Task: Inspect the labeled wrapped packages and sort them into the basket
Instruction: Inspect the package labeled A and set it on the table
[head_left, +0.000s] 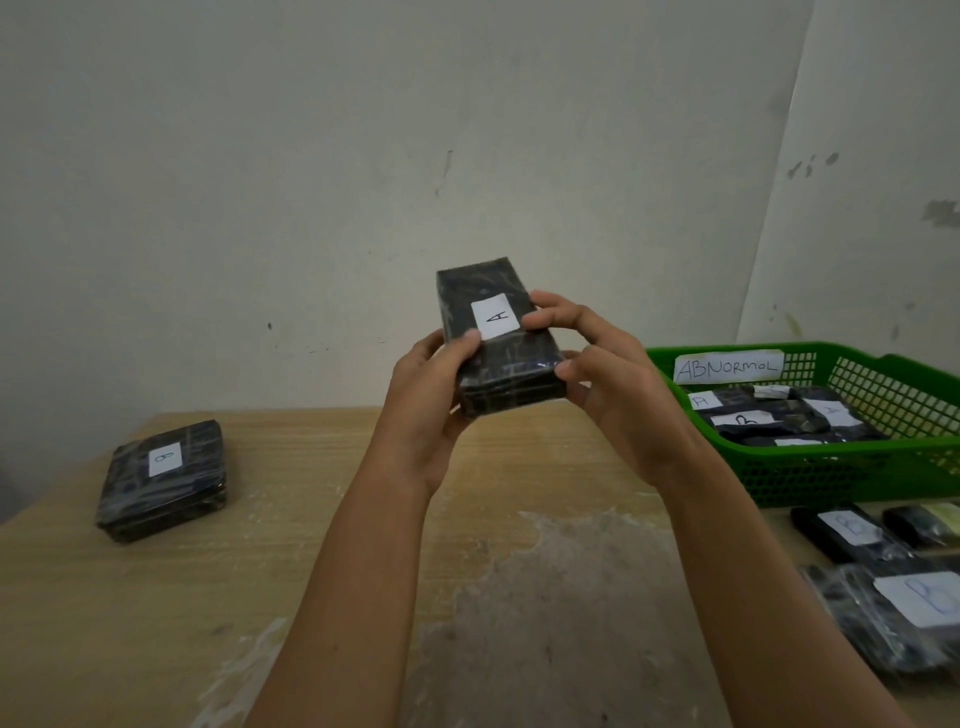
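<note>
— Black wrap, white label: what is that lone package (162, 480) at the left of the worktop (311, 571)?
— It lies by itself, well apart from the basket, so I judge it not yet sorted. Its label looks like a B turned sideways, but I cannot be sure.
— And the middle?
— The left hand (431, 395) and right hand (597, 374) both clasp the raised package (498, 343), fingers curled round its near end, above the worktop. Its label reads A. Probably under inspection.
— The green basket (831, 478)?
— At the right, its sign (727, 368) reads ABNORMOL. Several packages lie inside, and I can read A and B.
— What's left?
— The waiting packages (852, 530) at the right edge, in front of the basket, two marked B. Partway through, I'd say.
</note>
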